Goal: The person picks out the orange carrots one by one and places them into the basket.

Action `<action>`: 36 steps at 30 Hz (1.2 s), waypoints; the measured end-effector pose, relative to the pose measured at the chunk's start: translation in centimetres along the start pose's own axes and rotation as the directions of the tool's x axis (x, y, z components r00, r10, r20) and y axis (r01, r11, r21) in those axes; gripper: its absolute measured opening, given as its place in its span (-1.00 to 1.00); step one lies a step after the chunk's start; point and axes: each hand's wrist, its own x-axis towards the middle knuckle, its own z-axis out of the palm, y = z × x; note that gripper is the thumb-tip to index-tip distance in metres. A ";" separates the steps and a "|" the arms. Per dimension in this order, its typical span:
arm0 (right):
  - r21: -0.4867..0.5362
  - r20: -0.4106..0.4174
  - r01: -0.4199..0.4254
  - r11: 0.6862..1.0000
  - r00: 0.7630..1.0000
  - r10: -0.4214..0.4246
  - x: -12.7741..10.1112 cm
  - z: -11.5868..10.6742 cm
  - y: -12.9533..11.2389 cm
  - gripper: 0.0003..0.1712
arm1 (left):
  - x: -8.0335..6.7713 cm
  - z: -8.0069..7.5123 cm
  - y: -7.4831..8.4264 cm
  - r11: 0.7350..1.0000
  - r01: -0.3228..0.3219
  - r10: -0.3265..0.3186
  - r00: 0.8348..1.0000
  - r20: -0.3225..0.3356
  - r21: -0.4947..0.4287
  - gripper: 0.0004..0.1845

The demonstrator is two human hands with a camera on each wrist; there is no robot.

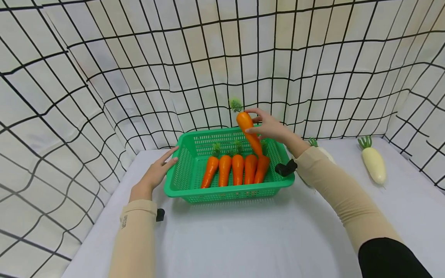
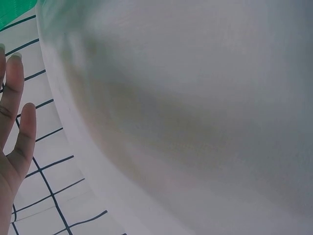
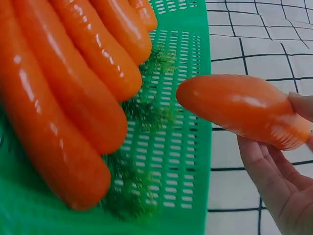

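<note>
White cloth ruled with a black grid [image 1: 139,69] hangs behind and to both sides, walling in a pale grey table [image 1: 243,239] that fills the lower part of the head view. On the table, toward the back, sits a green perforated plastic basket [image 1: 229,193]. Five orange carrots [image 1: 236,169] lie side by side on its floor, tips toward the person and green tops toward the far wall.

Beige sleeves cover both forearms. The left hand [image 1: 158,170] lies at the basket's left edge with its fingers straight and relaxed, fingertips touching or nearly touching the rim; it holds nothing. In the left wrist view those fingers [image 2: 14,112] show flat against the grid cloth, with a sliver of green at the top corner.

The right hand [image 1: 269,125] is raised over the back right part of the basket and grips a sixth carrot [image 1: 248,131] near its thick upper end, thumb on the near side and fingers behind. This held carrot tilts, leafy top up and to the left, tip pointing down toward the rightmost carrot in the row. In the right wrist view it [image 3: 242,110] rests across the curled fingers [image 3: 274,181], clear of the ones below.

Off to the right on the table lies a white radish [image 1: 373,164]; another [image 1: 321,150] is mostly hidden behind the right forearm.
</note>
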 end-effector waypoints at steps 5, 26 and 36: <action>0.031 0.002 0.034 0.999 0.999 -0.034 1.2 1.7 0.0 -0.17 | 0.0 0.0 0.0 1.000 0.001 -0.001 1.000 -0.002 0.002 -0.27; 0.162 0.039 0.042 0.986 0.998 -0.049 5.8 9.1 -1.6 -0.18 | -0.2 0.0 -0.3 1.000 0.008 -0.008 1.000 -0.007 -0.006 -0.28; 0.068 0.136 0.054 0.996 0.989 -0.063 6.9 12.8 -2.5 -0.17 | 0.0 0.0 -0.3 1.000 0.005 -0.005 1.000 -0.006 -0.003 -0.27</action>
